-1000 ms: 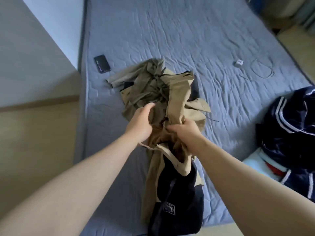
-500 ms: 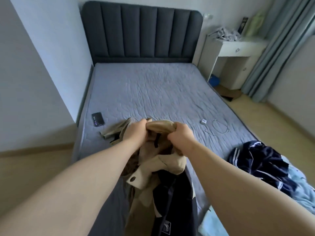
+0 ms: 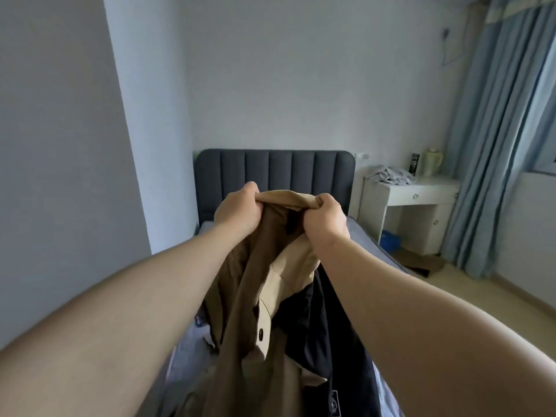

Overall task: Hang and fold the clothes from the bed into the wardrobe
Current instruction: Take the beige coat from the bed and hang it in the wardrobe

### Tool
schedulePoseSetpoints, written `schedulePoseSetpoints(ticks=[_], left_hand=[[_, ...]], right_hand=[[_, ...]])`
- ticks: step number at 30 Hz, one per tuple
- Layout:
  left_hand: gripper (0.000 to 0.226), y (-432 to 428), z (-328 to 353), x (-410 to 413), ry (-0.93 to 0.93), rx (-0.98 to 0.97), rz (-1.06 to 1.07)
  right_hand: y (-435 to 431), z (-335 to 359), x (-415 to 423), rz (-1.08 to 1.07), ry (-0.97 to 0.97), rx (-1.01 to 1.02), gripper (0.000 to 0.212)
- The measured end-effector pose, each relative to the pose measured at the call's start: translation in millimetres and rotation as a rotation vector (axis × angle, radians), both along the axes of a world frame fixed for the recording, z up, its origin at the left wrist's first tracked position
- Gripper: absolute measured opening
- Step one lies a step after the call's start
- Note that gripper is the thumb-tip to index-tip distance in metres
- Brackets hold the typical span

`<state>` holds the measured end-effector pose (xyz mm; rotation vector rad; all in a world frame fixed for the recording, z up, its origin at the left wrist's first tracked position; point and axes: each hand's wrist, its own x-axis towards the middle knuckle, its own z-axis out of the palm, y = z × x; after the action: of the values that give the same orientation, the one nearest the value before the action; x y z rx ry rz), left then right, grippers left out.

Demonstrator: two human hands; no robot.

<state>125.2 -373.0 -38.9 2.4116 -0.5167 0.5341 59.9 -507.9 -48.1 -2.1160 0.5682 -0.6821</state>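
Left hand point(image 3: 237, 210), right hand point(image 3: 326, 219): grips clenched on collar of tan-and-navy cloth jacket point(image 3: 240, 296) | above grey quilted bed point(image 3: 365, 239) | probably so it hangs straight

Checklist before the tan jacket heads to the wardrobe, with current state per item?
1. Grip of left hand on tan jacket top edge: ok.
2. Grip of right hand on the same edge: ok.
3. Jacket hanging flat: not ok, bunched and folded.
4. Whether dark fabric beside it is the same garment: cannot tell.
5. Hem clear of the bed: cannot tell, it runs out of frame.
6. Hanger and wardrobe in view: not ok, neither shows.
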Motion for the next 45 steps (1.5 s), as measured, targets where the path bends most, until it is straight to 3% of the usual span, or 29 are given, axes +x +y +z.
schedulePoseSetpoints(ticks=[8,11,15,20,23,27,30,33,37,40,43,45], left_hand=[[0.006,61.4,116.7,-21.3,-0.321,-0.126,0.072],[0.024,86.0,139.2,-33.0,-0.346,0.017,0.129],[0.033,123.8,150.8,-41.2,-0.234,0.126,0.220],[0.022,171.2,148.4,-60.5,0.059,-0.231,0.134],[0.010,206.1,133.6,-76.4,0.183,-0.197,0.091],[0.033,246.7,106.8,-107.0,0.332,-0.152,0.133],[0.026,278.5,87.3,-133.4,0.369,-0.020,0.336],[0.010,318.0,71.7,-162.3,0.246,0.194,0.661],[0.026,368.8,63.3,-199.0,0.093,0.014,0.852],[0.027,401.5,67.4,-223.2,0.095,-0.103,0.934],[0.027,439.9,72.8,-248.7,0.059,-0.033,1.000],[0.028,468.0,78.3,-268.7,0.035,0.107,1.105]], right_hand=[[38.8,124.0,-8.1,0.126,-0.350,-0.101,0.024],[52.5,146.6,-13.5,0.174,-0.432,-0.113,0.028],[76.5,153.6,-14.8,0.299,-0.448,-0.160,0.029],[113.8,150.9,-6.0,0.498,-0.416,-0.131,0.021],[133.9,142.9,-1.7,0.650,-0.365,-0.195,0.013],[168.8,129.4,2.3,0.792,-0.296,-0.394,0.010],[207.6,117.4,-0.6,0.903,-0.287,-0.407,0.013],[250.1,107.0,-9.7,0.994,-0.315,-0.354,0.017],[306.0,103.4,-24.6,1.121,-0.377,-0.247,0.021],[347.2,107.2,-30.8,1.204,-0.397,-0.211,0.019],[392.5,108.9,-36.1,1.287,-0.385,-0.218,0.007],[427.6,109.4,-42.1,1.342,-0.371,-0.256,0.012]])
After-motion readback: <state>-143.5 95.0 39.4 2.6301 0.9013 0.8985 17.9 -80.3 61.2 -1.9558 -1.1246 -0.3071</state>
